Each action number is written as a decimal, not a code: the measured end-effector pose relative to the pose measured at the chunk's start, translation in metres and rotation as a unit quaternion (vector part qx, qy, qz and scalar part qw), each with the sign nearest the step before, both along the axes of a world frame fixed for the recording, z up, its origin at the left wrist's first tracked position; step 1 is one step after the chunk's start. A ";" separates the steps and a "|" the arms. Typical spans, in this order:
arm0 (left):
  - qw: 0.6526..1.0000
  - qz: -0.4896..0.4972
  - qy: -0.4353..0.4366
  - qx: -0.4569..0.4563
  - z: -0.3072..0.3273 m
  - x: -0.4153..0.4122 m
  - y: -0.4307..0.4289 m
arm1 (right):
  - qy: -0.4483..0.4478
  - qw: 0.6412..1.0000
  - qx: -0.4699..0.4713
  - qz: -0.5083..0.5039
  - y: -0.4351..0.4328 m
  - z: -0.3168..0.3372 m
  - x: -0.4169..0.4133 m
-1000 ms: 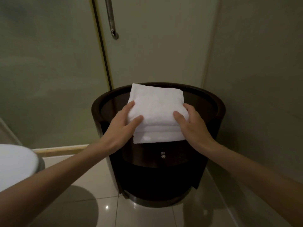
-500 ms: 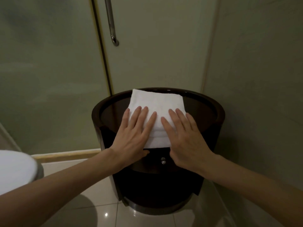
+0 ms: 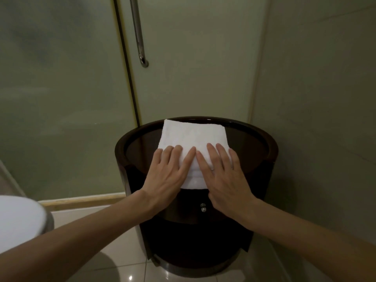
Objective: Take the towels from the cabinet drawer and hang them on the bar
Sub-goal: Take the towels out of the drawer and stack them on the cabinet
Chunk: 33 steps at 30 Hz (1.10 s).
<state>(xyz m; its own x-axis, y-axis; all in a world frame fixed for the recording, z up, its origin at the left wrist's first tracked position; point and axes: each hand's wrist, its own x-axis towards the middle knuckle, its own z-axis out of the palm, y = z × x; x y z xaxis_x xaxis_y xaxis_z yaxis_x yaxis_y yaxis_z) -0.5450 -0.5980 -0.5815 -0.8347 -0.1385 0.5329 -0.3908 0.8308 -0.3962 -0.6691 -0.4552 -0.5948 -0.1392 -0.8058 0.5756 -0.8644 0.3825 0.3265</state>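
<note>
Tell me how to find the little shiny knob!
Find the round dark cabinet in the corner, with folded white towels on top. Look down its front, straight below the towels' near edge. The knob is the tiny silver bead there, the only shiny spot on that dark front.

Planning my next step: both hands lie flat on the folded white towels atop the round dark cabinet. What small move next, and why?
Probably curl the left hand and right hand round the near edge of the folded white towel stack and lift it. Both palms only press it flat on the round dark cabinet; nothing is gripped, and the visible length of the vertical metal bar holds no towel.
</note>
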 end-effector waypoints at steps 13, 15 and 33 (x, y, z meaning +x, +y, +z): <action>1.000 0.024 -0.005 0.000 -0.005 0.008 0.014 | 0.034 0.999 -0.003 0.001 -0.001 -0.004 0.007; 1.000 0.026 -0.012 0.012 -0.006 0.006 0.015 | 0.037 0.999 -0.003 -0.001 -0.002 -0.005 0.007; 0.998 0.026 -0.041 0.047 0.036 0.002 0.014 | -0.032 0.999 0.005 -0.004 -0.009 0.043 -0.001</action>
